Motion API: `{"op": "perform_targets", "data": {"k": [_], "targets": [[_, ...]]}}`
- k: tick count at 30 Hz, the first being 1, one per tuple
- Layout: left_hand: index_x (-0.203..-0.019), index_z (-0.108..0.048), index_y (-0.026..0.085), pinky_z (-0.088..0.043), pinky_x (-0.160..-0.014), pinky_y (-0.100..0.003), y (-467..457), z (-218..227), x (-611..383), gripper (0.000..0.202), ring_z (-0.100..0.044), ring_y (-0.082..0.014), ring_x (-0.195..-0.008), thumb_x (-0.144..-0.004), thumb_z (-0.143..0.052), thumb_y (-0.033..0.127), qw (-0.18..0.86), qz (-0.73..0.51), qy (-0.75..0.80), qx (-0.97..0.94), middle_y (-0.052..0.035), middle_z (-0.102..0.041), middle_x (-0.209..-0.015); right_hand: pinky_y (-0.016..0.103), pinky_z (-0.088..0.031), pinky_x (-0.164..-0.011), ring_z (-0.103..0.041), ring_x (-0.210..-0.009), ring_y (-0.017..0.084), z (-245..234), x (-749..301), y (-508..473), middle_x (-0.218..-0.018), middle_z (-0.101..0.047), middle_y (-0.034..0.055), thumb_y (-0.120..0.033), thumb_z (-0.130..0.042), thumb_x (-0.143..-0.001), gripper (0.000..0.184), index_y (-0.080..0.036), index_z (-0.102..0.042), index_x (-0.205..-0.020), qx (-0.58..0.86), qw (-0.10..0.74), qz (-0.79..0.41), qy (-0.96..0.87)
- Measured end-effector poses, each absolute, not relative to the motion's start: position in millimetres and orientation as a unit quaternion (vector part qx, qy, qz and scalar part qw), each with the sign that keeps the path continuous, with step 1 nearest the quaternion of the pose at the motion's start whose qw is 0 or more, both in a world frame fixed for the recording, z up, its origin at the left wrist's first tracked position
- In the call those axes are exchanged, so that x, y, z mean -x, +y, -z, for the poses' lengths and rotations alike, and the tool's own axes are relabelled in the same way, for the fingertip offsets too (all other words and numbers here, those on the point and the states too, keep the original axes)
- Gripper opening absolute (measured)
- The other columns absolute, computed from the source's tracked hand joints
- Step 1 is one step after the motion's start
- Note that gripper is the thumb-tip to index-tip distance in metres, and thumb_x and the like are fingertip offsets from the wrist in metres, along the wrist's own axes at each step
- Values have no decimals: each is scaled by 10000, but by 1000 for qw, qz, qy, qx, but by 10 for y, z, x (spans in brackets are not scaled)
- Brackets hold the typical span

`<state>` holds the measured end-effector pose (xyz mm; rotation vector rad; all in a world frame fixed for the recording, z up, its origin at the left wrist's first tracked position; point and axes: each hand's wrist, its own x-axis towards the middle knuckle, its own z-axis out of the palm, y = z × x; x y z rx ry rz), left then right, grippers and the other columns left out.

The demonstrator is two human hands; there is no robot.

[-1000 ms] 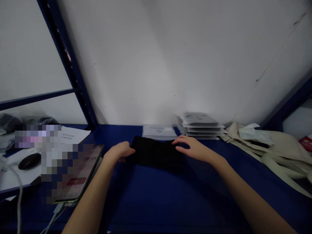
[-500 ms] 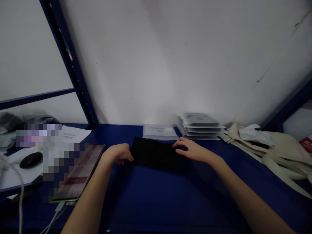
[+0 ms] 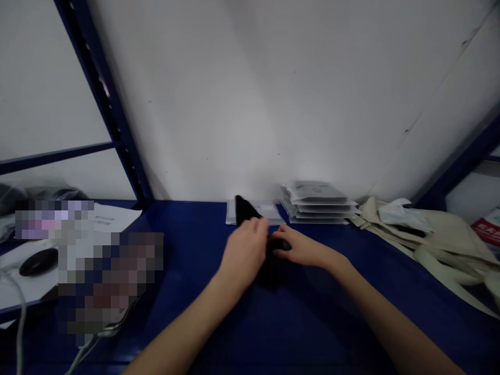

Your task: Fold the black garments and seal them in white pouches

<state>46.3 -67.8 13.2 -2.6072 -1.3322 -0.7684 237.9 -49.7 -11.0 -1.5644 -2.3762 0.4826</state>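
your left hand has its fingers closed over a black cloth, though the back of the hand hides the fingertips. your right hand sits just beside it, its fingers curled against the cloth; you can't tell whether they grasp it or only touch it. the cloth is bunched between your two hands, mostly hidden by them, on the blue shelf, and one pointed corner sticks up over a single flat white packet.

just right of that packet is one stack of packets, about five, though the exact count is hard to make out. further right lies one crumpled canvas tote bag. to your left are one black computer mouse and one sheet of paper. a pixelated patch hides whatever lies between them and your hands.
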Motion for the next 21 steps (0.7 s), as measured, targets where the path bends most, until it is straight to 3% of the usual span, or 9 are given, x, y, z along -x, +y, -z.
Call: {"op": "perform_targets", "data": {"k": [3,6,11,17,21], "targets": [[-939,-514,161,-422,-674,-281,-862,57,-675,145,-549,-175,-807,-887,-390,106,140,174,-243,944,-42,-581,-869,383,-461,-857,-568,-895,221,171,-2379,-466,-1029,-613,93,-157,-561,-714,299,-173,-641,-1002,500,173,-194,-826],[-917,-509,142,-411,-646,-280,-946,200,-751,149,-524,-164,-768,-893,-369,99,161,147,-162,962,-39,-555,-850,385,-446,-903,-566,-976,234,172,-2422,-442,-1093,-629,94,-109,-531,-667,443,-159,-610,-1100,488,204,-235,-815],[-906,-510,136,-400,-633,-280,-979,227,-731,134,-507,-164,-773,-894,-377,128,155,132,-163,965,-44,-537,-845,361,-458,-871,-597,-938,243,134,-2510,-391,-1029,-679,86,-125,-458,-716,395,-150,-631,-1070,568,207,-267,-750],[-981,-539,127,-428,-645,-287,-1043,239,-746,157,-523,-181,-845,-881,-420,148,181,105,-177,962,-71,-547,-924,304,-461,-782,-615,-860,208,150,-2556,-297,-971,-693,59,-177,-341,-840,349,-190,-637,-1025,665,262,-202,-670],[-978,-563,127,-436,-577,-277,-1103,309,-780,189,-551,-190,-816,-886,-398,131,211,111,-203,950,-69,-559,-883,309,-442,-801,-624,-821,194,111,-2545,-288,-975,-679,71,-288,-311,-892,348,-190,-627,-999,700,320,-146,-622]]}}
